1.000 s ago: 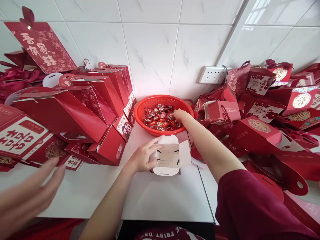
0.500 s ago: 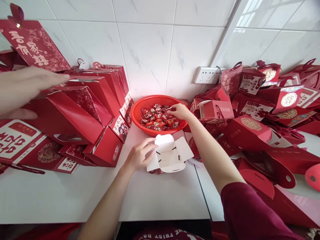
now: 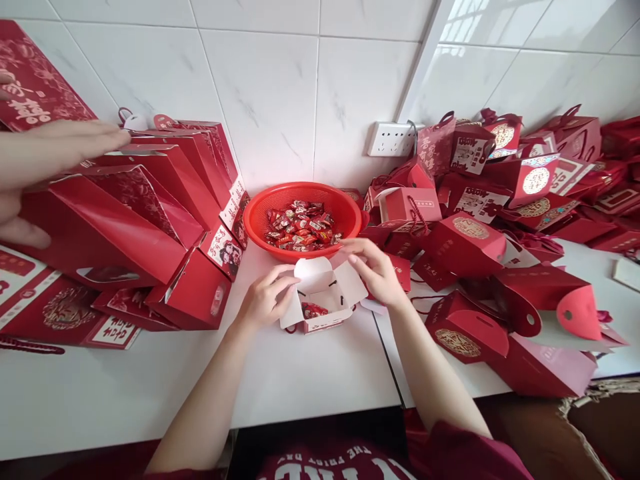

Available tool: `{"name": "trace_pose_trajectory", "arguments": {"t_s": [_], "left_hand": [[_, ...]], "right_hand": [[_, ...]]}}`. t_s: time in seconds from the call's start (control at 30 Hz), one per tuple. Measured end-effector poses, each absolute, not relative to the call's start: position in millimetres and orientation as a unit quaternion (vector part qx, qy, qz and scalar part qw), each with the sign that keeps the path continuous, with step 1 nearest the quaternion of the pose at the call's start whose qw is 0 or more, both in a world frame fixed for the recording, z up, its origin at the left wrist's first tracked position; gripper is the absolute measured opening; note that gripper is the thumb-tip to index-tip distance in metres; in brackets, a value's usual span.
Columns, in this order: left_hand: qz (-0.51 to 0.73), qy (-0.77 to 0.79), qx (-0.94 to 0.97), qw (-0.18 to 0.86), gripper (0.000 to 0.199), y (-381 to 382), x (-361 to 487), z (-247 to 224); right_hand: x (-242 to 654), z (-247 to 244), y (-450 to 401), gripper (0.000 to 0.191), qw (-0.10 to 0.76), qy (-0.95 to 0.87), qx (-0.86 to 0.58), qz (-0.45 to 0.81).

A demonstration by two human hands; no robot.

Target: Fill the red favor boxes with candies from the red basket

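A small box with a white inside and raised flaps stands on the table, with red wrapped candy at its near left corner. My left hand holds the box's left flap between thumb and fingers. At the right flap is my right hand, its fingers apart and nothing seen in it. Behind the box sits a red plastic basket holding many wrapped candies.
Red gift bags crowd the left, where another person's hand reaches in. Many red gift boxes are piled on the right of the white table. A power strip is on the tiled wall.
My right hand has come back from the basket to the box's right flap. Candy now lies in the box. The view has shifted to the right.
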State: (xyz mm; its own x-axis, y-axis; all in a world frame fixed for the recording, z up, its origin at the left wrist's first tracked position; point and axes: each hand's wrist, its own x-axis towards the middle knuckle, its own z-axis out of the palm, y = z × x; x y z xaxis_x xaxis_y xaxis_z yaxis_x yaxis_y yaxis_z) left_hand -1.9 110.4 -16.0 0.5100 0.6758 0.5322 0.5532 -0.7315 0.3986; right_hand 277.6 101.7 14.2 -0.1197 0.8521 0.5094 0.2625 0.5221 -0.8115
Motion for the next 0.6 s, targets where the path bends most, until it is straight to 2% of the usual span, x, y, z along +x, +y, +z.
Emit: {"name": "trace_pose_trajectory", "arguments": {"t_s": [0.23, 0.37, 0.43, 0.53, 0.6], "left_hand": [[0.418, 0.38, 0.817, 0.119, 0.021, 112.8, -2.1, 4.3], [0.487, 0.396, 0.775, 0.07, 0.02, 134.0, 3.4, 44.3], [0.501, 0.417, 0.757, 0.049, 0.029, 158.7, 10.7, 62.3], [0.45, 0.468, 0.757, 0.07, 0.034, 210.4, 24.0, 73.9], [0.297, 0.543, 0.776, 0.123, 0.033, 246.1, 31.3, 69.9]], "right_hand": [[282.1, -17.7, 83.1, 0.027, 0.47, -0.712, -0.337, 0.398], [287.8, -20.9, 85.1, 0.028, 0.463, -0.707, -0.353, 0.401], [287.8, -21.7, 85.2, 0.027, 0.469, -0.703, -0.36, 0.396], [284.3, -22.4, 84.7, 0.025, 0.479, -0.706, -0.356, 0.381], [281.5, -22.3, 84.8, 0.024, 0.48, -0.715, -0.351, 0.368]]}}
